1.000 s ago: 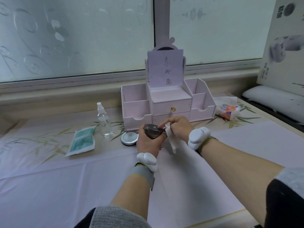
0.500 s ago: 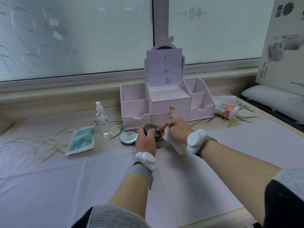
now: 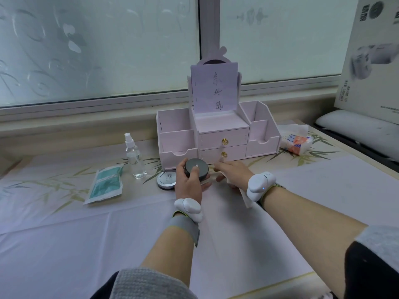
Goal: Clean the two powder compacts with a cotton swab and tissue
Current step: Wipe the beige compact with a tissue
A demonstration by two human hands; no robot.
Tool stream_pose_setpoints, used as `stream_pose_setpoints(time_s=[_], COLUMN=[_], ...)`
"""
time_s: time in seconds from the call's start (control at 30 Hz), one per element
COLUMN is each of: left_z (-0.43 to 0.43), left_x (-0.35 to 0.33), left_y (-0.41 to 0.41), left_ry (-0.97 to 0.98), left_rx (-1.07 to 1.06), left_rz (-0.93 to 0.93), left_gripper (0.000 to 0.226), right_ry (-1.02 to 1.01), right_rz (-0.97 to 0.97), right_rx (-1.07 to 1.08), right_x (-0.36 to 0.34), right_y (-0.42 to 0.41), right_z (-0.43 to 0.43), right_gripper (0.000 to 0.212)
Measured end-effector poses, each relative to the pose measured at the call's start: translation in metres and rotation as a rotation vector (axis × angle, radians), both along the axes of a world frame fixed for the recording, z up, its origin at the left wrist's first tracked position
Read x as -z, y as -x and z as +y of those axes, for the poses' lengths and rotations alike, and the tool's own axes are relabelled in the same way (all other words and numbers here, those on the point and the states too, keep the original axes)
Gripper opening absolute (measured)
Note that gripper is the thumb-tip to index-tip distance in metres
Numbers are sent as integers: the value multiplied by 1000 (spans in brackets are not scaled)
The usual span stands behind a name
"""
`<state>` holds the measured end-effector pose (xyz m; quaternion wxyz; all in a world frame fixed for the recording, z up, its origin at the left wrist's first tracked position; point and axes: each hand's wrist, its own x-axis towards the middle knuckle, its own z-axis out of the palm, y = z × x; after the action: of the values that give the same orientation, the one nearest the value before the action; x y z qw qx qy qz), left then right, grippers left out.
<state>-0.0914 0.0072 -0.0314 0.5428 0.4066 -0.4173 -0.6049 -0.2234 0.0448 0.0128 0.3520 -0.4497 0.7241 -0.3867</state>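
Head view: left hand (image 3: 188, 186) grips the dark compact (image 3: 197, 171), lid up; right hand (image 3: 234, 174), just to its right and apart, clutches the tissue (image 3: 245, 196); the silver compact (image 3: 166, 180) lies flat just outside the left hand, which is the nearer.

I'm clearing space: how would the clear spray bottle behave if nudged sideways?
The spray bottle stands tall and narrow, so a high push would probably tip it. Its round body might then roll. The smooth clear wall may be slippery to grip.
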Motion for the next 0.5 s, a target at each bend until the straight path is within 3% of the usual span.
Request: stream_pose_setpoints(time_s=[0.1, 0.2, 0.33, 0.5], left_z=[-1, 1, 2, 10], left_x=[3, 3, 6, 5], left_y=[4, 5, 6, 12], left_ry=[2, 2, 82, 162], left_rx=[8, -2, -51, -101], left_rz=[-21, 1, -154, -334], left_gripper=[48, 52, 42, 33], right_ry=[-15, 15, 75, 161], right_rz=[-89, -87, -216, -274], right_rx=[33, 7, 65, 200], right_x=[5, 6, 14, 14], right_y=[0, -10, -17, -16], right_z=[-3, -6, -11, -16], right_gripper=[43, 37, 37, 22])
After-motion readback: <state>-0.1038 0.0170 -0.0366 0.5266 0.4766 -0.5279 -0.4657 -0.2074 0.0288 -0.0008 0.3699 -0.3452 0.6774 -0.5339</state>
